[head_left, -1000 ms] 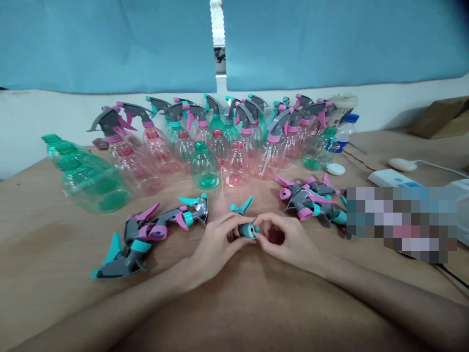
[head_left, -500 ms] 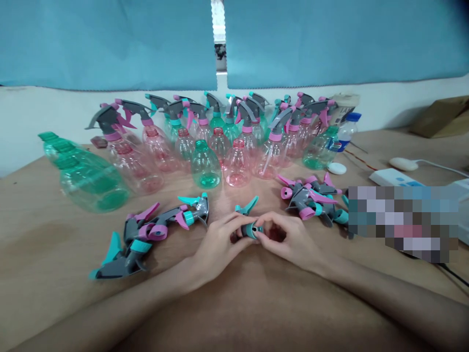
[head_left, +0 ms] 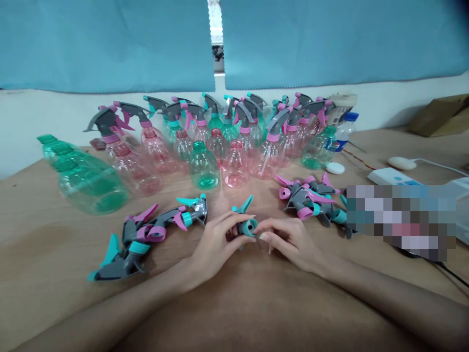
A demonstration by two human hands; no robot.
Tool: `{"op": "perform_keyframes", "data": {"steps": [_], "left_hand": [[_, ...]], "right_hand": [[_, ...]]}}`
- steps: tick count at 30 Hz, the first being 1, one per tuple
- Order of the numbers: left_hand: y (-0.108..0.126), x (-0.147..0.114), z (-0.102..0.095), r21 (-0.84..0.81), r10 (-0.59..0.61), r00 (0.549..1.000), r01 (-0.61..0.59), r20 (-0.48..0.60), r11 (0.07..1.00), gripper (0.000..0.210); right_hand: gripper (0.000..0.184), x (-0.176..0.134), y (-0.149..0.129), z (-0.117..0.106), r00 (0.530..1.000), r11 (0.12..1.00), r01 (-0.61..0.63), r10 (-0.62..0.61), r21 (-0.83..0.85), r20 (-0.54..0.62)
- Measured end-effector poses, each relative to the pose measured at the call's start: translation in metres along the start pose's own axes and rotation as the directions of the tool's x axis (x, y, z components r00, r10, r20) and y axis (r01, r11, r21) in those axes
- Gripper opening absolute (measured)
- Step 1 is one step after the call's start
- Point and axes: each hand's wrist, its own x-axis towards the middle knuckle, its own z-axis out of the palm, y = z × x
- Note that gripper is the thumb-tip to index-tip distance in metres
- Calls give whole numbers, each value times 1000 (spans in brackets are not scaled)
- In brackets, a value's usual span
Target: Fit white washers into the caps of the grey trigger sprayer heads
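My left hand is wrapped around a grey trigger spray head, its teal collar turned toward me and the dark hole inside showing. The spray head's teal trigger sticks up beyond my fingers. My right hand is curled beside the collar, with the index fingertip at the rim and the thumb close under it. Whatever lies between the right fingers, if anything, is too small to make out. A pale sliver shows below them.
Loose spray heads lie in piles at left and right. Behind stand open bottles, including a green bottle and a pink bottle, before several bottles with heads fitted. Green bottles lean at far left. A power strip lies right.
The spray head has turned so its collar opening faces me more. My right fingers have shifted from a pinch at the collar to a looser curl at its right side.
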Motion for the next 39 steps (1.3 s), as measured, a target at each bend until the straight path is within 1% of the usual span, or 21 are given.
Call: {"op": "perform_keyframes", "data": {"steps": [6, 11, 13, 15, 19, 21, 26, 33, 37, 39], "left_hand": [[-2, 0, 0, -14, -4, 1000, 4, -5, 1000, 25], [-3, -1, 0, -9, 4, 1000, -4, -28, 1000, 26], [-3, -1, 0, -7, 13, 1000, -13, -25, 1000, 26], [-3, -1, -1, -1, 30, 1000, -30, -1, 1000, 27], [-3, -2, -1, 39, 54, 998, -55, 24, 998, 30], [-3, -2, 0, 54, 60, 998, -62, 30, 997, 32], [-3, -3, 1, 55, 39, 999, -40, 19, 998, 32], [-2, -3, 0, 28, -8, 997, 10, -72, 1000, 31], [-4, -2, 2, 59, -12, 996, 17, -93, 998, 30], [-5, -3, 2, 74, 10, 997, -4, -78, 997, 32]], "right_hand": [[38, -2, 1, 2, 1000, 1000, -21, 21, 19, -1], [38, -4, 2, 5, 999, 999, 43, -42, -9, 18], [37, -5, 3, 5, 998, 998, 51, -50, -34, 32], [33, -4, 2, 5, 999, 998, 32, -31, -59, 19], [29, -3, 0, 4, 998, 992, -50, 46, -117, -32], [28, -3, 1, 4, 998, 988, -64, 60, -144, -30], [30, -4, 6, 5, 999, 988, -26, 21, -150, -35], [33, -4, 6, 5, 1000, 990, 0, -1, -139, -7], [46, -5, 7, 6, 997, 991, 71, -66, -113, 51], [48, -5, 8, 7, 995, 991, 93, -88, -94, 56]]}}
